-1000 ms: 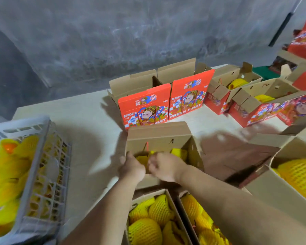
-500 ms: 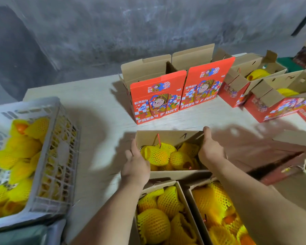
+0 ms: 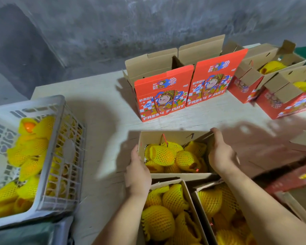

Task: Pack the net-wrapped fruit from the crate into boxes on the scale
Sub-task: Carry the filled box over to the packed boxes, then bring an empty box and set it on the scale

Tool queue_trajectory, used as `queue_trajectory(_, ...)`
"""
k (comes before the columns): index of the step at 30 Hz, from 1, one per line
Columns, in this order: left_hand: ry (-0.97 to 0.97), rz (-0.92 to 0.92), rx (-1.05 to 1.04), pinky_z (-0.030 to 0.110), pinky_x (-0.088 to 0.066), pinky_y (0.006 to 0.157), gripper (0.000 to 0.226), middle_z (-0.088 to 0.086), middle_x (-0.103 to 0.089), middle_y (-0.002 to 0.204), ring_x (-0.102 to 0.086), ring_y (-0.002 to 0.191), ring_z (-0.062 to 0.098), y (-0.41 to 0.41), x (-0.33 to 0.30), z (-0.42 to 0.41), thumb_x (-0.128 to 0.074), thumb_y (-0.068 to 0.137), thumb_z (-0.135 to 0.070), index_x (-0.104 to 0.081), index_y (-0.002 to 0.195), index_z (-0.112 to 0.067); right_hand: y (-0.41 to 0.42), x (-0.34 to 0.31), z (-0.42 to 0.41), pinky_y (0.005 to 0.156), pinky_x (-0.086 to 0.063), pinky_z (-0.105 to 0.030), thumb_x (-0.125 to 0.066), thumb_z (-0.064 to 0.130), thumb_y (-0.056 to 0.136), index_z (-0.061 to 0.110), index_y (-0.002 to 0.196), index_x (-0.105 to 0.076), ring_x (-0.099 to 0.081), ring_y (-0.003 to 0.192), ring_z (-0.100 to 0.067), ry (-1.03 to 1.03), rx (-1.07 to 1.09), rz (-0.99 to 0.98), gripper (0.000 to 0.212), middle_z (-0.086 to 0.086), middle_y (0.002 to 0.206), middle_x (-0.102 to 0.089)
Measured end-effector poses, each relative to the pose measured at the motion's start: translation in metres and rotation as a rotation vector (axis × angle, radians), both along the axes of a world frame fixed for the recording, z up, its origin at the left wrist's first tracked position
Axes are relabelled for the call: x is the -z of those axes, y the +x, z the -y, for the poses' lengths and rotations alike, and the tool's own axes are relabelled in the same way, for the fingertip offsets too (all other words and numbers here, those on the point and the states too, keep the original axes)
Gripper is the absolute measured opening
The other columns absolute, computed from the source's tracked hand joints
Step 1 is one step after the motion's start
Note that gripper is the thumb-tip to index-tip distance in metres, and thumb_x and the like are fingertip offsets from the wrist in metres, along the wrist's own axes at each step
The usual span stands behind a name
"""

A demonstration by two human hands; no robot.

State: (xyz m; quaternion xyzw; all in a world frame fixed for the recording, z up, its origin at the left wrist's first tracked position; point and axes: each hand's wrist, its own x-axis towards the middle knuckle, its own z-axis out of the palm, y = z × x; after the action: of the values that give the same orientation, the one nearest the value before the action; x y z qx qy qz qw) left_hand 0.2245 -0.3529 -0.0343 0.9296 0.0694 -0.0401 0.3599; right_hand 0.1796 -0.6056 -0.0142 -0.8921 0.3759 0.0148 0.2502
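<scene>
An open cardboard box (image 3: 175, 137) sits on the table in front of me, filled with yellow net-wrapped fruit (image 3: 163, 155). My left hand (image 3: 137, 171) lies flat against the box's left wall, fingers pointing away from me. My right hand (image 3: 221, 152) presses against the right wall, fingertips at the far right corner. A white plastic crate (image 3: 42, 103) at the left holds more net-wrapped fruit (image 3: 32, 151). No scale is visible.
Two more open boxes of wrapped fruit (image 3: 166, 218) (image 3: 217, 200) stand nearest me, under my forearms. Two empty red "Fresh Fruit" boxes (image 3: 162, 99) (image 3: 214, 82) stand upright behind. Partly filled red boxes (image 3: 290, 101) line the back right. A pale table (image 3: 99, 121) meets a grey wall.
A second ago both hands met over the folded flap at the box's middle. The flap has since opened, and the hands have spread apart to the box's left and right sides.
</scene>
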Motion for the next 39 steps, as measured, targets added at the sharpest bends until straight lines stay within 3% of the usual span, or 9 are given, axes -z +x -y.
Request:
queue_trajectory(4, -0.354, 0.045, -0.115, 0.027, -0.043, 0.102, 0.052, 0.001, -0.068, 0.132, -0.065, 0.125, 0.030, -0.003, -0.001, -0.019, -0.039, 0.109, 0.000, -0.049, 0.155, -0.021, -0.009, -0.033, -0.021, 0.076, -0.048, -0.046, -0.037, 0.003, 0.093, 0.053, 0.147, -0.017, -0.065, 0.091, -0.045, -0.051, -0.162, 0.101, 0.076, -0.017, 0.110, -0.069)
queue_trajectory(7, -0.506, 0.129, -0.139, 0.025, -0.043, 0.101, 0.051, -0.018, -0.069, 0.119, -0.066, 0.118, 0.020, -0.014, -0.017, -0.047, -0.041, 0.109, -0.001, -0.056, 0.147, -0.030, -0.017, -0.075, -0.040, 0.070, -0.044, -0.047, -0.044, 0.005, 0.090, 0.052, 0.148, -0.018, -0.066, 0.087, -0.047, -0.123, -0.234, 0.228, 0.079, -0.017, 0.107, -0.069)
queue_trajectory(10, -0.595, 0.221, -0.120, 0.033, -0.051, 0.105, 0.034, -0.005, -0.072, 0.123, -0.067, 0.119, 0.020, -0.030, -0.047, -0.082, -0.044, 0.111, -0.010, -0.065, 0.135, -0.021, -0.041, -0.117, -0.065, 0.065, -0.044, -0.045, -0.049, 0.006, 0.093, 0.055, 0.148, -0.019, -0.067, 0.082, -0.050, -0.186, -0.233, 0.370, 0.080, -0.018, 0.102, -0.070)
queue_trajectory(14, -0.508, 0.462, -0.097, 0.001, -0.040, 0.088, 0.038, -0.036, -0.060, 0.119, -0.057, 0.108, -0.021, -0.070, -0.101, -0.132, -0.046, 0.110, -0.015, -0.062, 0.140, -0.031, -0.087, -0.157, -0.113, 0.067, -0.053, -0.049, -0.052, 0.012, 0.098, 0.058, 0.151, -0.020, -0.070, 0.085, -0.050, -0.210, -0.254, 0.495, 0.077, -0.018, 0.106, -0.072)
queue_trajectory(18, -0.544, 0.428, -0.091, 0.039, -0.053, 0.101, 0.048, -0.005, -0.067, 0.140, -0.066, 0.124, 0.019, -0.108, -0.124, -0.188, -0.045, 0.101, -0.030, -0.060, 0.147, -0.032, -0.128, -0.177, -0.167, 0.076, -0.056, -0.055, -0.050, 0.015, 0.101, 0.059, 0.152, -0.018, -0.069, 0.097, -0.051, -0.205, -0.302, 0.490, 0.074, -0.021, 0.120, -0.070)
queue_trajectory(25, -0.661, 0.417, -0.121, 0.060, -0.049, 0.108, 0.044, 0.000, -0.067, 0.141, -0.065, 0.126, 0.032, -0.173, -0.126, -0.285, -0.052, 0.091, -0.047, -0.058, 0.128, -0.070, -0.174, -0.176, -0.244, 0.071, -0.050, -0.049, -0.048, 0.016, 0.102, 0.046, 0.148, -0.022, -0.067, 0.089, -0.052, -0.129, -0.422, 0.420, 0.061, -0.021, 0.104, -0.071)
queue_trajectory(30, -0.602, 0.420, -0.123, 0.055, -0.047, 0.113, 0.048, -0.008, -0.067, 0.140, -0.061, 0.133, 0.021, -0.220, -0.134, -0.339, -0.052, 0.100, -0.044, -0.059, 0.147, -0.039, -0.190, -0.179, -0.282, 0.062, -0.049, -0.046, -0.049, 0.018, 0.100, 0.043, 0.143, -0.026, -0.068, 0.072, -0.043, -0.060, -0.508, 0.421, 0.055, -0.013, 0.080, -0.064)
queue_trajectory(34, -0.510, 0.534, -0.197, 0.041, -0.057, 0.087, 0.043, -0.020, -0.073, 0.116, -0.069, 0.102, 0.007, -0.261, -0.146, -0.367, -0.052, 0.102, -0.041, -0.063, 0.144, -0.036, -0.209, -0.181, -0.304, 0.058, -0.054, -0.050, -0.051, 0.020, 0.097, 0.051, 0.139, -0.027, -0.067, 0.059, -0.038, -0.023, -0.577, 0.476, 0.057, -0.014, 0.074, -0.066)
queue_trajectory(39, -0.478, 0.490, -0.191, 0.048, -0.053, 0.106, 0.043, -0.018, -0.069, 0.135, -0.066, 0.124, 0.013, -0.301, -0.149, -0.402, -0.050, 0.103, -0.031, -0.060, 0.143, -0.043, -0.240, -0.169, -0.332, 0.050, -0.055, -0.063, -0.055, 0.005, 0.095, 0.055, 0.136, -0.032, -0.062, 0.062, -0.049, 0.057, -0.599, 0.471, 0.068, -0.026, 0.081, -0.062)
